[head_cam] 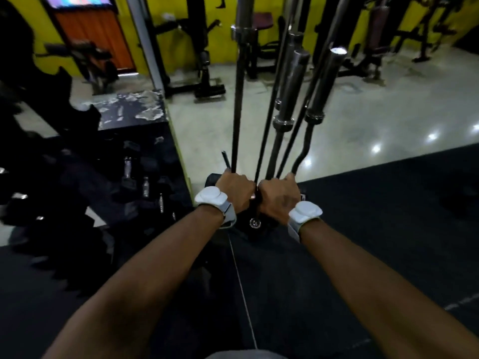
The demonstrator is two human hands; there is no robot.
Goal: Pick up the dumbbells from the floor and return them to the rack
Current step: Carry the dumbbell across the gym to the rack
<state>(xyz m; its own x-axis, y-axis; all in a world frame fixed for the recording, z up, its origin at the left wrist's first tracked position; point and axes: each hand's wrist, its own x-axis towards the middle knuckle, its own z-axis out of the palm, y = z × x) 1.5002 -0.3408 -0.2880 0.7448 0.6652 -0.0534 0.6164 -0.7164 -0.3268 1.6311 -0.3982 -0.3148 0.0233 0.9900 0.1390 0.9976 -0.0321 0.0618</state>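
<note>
Head view. Left hand (234,191) and right hand (278,196), each with a white band at the wrist, reach forward side by side, fingers curled downward over something dark between them; what exactly they hold is hidden by the hands themselves, so the grip cannot be told for certain. Directly behind the hands: a cluster of upright barbells (293,92) standing in a dark floor holder (255,224), their steel sleeves rising past the top of the frame; the thin shafts pass just beside the knuckles of both hands and crowd the space in front. Left of the hands: the dumbbells (145,186), several with dark heads and bright handles, lying on dark shelving that appears to be the rack (77,193); detail there is dim and blurred. Underfoot: black rubber matting (375,229), with a pale seam line running toward the camera. Beyond: glossy pale floor (375,112), yellow walls (225,19), black weight machines (204,60) and an orange door (96,29) at the far left.
</note>
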